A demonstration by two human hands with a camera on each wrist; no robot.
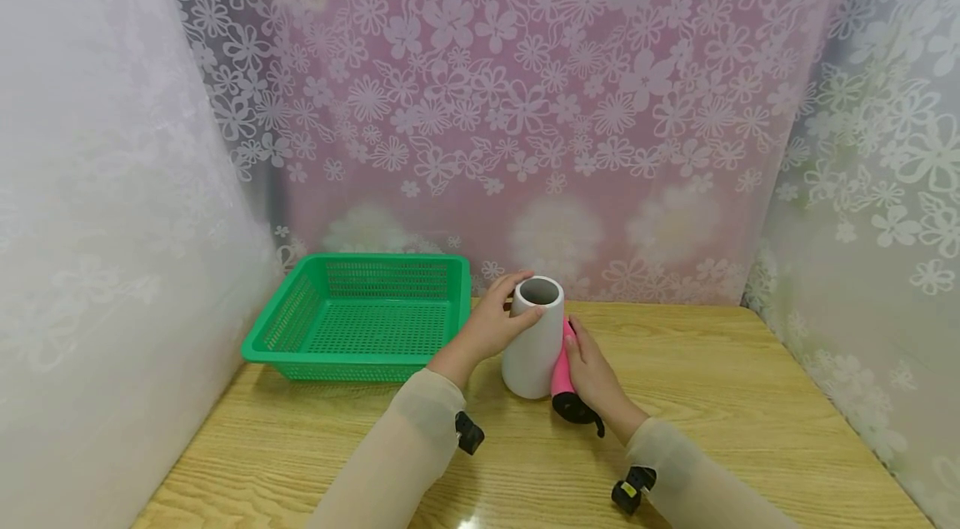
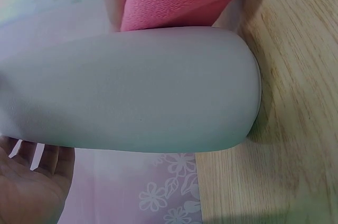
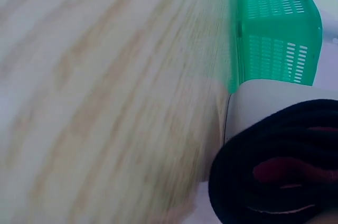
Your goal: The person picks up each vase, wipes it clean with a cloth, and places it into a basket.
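Plainly, at the left of the yellowish wood-grain table [image 1: 675, 379] sits a green rectangular plastic basket [image 1: 356, 358] with perforated walls and floor. To its right, the left hand [image 1: 491, 325] grasps the upper part of a smooth white tapering vase [image 1: 531, 350], thumb on the near side and fingers round the far left. The vase stands upright on the table, its round mouth facing up. Against its right side leans a rolled, textured pink cloth with black edging [image 1: 563, 366], clasped by the right hand [image 1: 596, 375] from the right. On the far side hangs a pinkish curtain with white flowers [image 1: 525, 96].
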